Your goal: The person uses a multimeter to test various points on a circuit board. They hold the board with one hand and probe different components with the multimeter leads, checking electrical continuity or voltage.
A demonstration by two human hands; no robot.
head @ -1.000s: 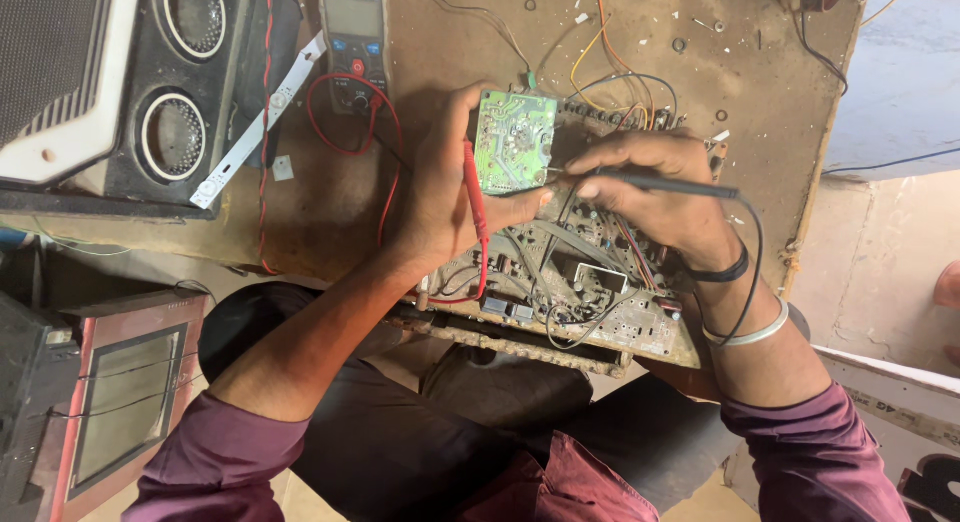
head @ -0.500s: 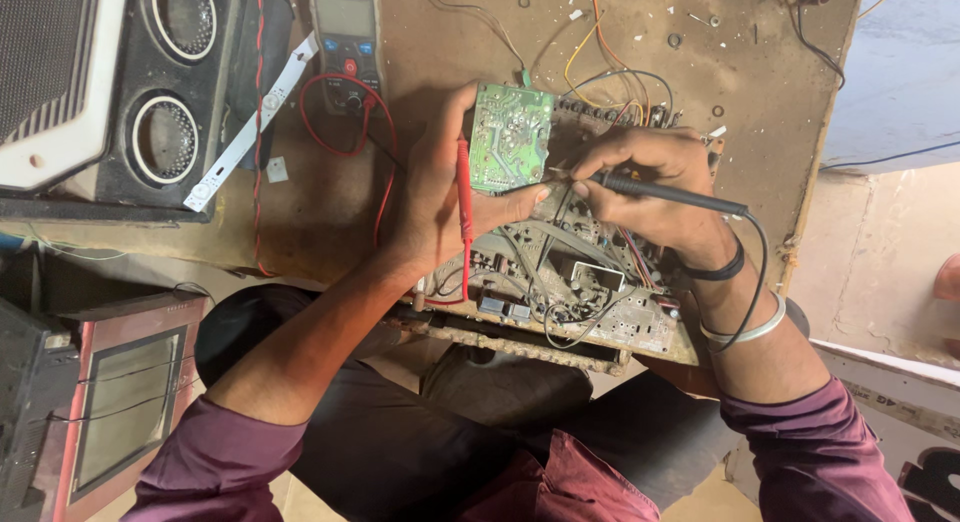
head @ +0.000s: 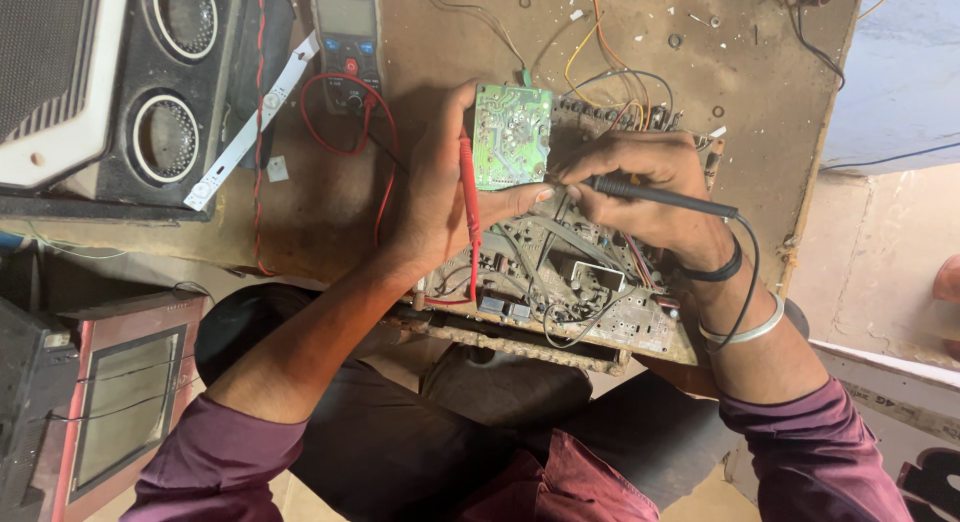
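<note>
My left hand (head: 440, 207) grips a red meter probe (head: 468, 197) and steadies a small green circuit board (head: 512, 134) held upright. My right hand (head: 640, 187) holds a black probe (head: 655, 195) like a pen, its tip against the green board's lower right edge. Under both hands lies a large grey circuit board (head: 560, 287) crowded with parts and wires, at the bench's front edge. Red leads run from a digital multimeter (head: 346, 42) at the bench's back towards my left hand.
A speaker box (head: 150, 92) with two round cones stands at the left. A white strip (head: 250, 122) leans beside it. A small old television (head: 110, 402) sits low at the left. Loose wires (head: 610, 72) and screws lie on the brown bench (head: 330, 202).
The view has shifted slightly. My right hand has moved the black probe tip leftward onto the green board's edge. My left hand keeps its hold.
</note>
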